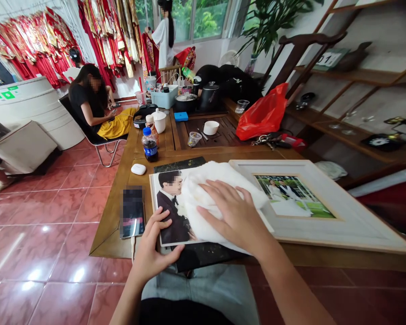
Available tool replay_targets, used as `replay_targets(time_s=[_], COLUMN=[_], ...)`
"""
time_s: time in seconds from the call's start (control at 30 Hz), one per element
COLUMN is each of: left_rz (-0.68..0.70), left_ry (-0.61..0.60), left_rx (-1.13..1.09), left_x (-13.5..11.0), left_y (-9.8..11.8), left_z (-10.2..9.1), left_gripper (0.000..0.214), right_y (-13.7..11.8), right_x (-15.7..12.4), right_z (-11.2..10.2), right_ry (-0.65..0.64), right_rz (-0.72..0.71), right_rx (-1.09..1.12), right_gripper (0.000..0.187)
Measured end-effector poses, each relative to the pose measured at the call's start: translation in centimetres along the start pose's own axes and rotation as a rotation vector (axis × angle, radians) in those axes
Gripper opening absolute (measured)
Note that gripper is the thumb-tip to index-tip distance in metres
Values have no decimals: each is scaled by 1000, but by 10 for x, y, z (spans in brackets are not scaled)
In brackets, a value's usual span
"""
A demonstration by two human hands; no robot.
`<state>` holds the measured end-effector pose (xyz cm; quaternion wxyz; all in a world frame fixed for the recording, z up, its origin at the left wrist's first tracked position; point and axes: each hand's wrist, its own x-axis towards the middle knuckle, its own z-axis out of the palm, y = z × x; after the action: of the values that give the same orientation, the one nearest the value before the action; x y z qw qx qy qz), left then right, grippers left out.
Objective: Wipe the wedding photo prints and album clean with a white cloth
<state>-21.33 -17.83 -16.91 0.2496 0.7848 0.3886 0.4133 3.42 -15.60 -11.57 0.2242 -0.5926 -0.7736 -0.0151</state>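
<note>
A large photo print of a suited figure (171,212) lies on the wooden table (111,239), its face blurred. My right hand (235,214) presses down on a crumpled white cloth (216,198) that covers the print's right half. My left hand (154,246) grips the print's lower left edge. Just left of that hand, a smartphone (132,212) lies on the table with a white cable running from its lower end. A white-framed wedding picture (294,198) lies flat to the right, touching the print's right side.
A cola bottle (150,144), white earbud case (138,169), tea tray (203,133), kettle (209,96) and red plastic bag (262,113) stand beyond. A seated person (89,104) is at the left, red garments (37,56) hang behind, and shelves (355,126) line the right.
</note>
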Motion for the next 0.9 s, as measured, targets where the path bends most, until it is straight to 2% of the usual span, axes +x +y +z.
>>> replay_targets(time_s=[0.13,0.23,0.33,0.5,0.6,0.7,0.9], left_rz=[6,9,2,4,7,7,17], left_ry=[-2,1,7,9,14,16,21], left_rx=[-5,-7,-10,-16,-22,-26,-25], left_x=[-1,-1,-1,-2,-2,-2,-2], left_y=[-1,-1,-1,0,-1,-1,0], left_z=[0,0,0,0,1,1,0], left_gripper=[44,43,42,42,42,42,42], right_y=[-24,-27,-13,25,33,23,-22], right_x=[9,10,7,6,9,14,27], right_z=[3,4,4,0,-1,2,8], right_ry=[-56,-51,-10,62,57,35,-91], right_rz=[-70,-68,-22,130,152,96,-44], right_rx=[18,43,39,-1,-49,-70,10], right_gripper=[52,49,47,49,51,53,64])
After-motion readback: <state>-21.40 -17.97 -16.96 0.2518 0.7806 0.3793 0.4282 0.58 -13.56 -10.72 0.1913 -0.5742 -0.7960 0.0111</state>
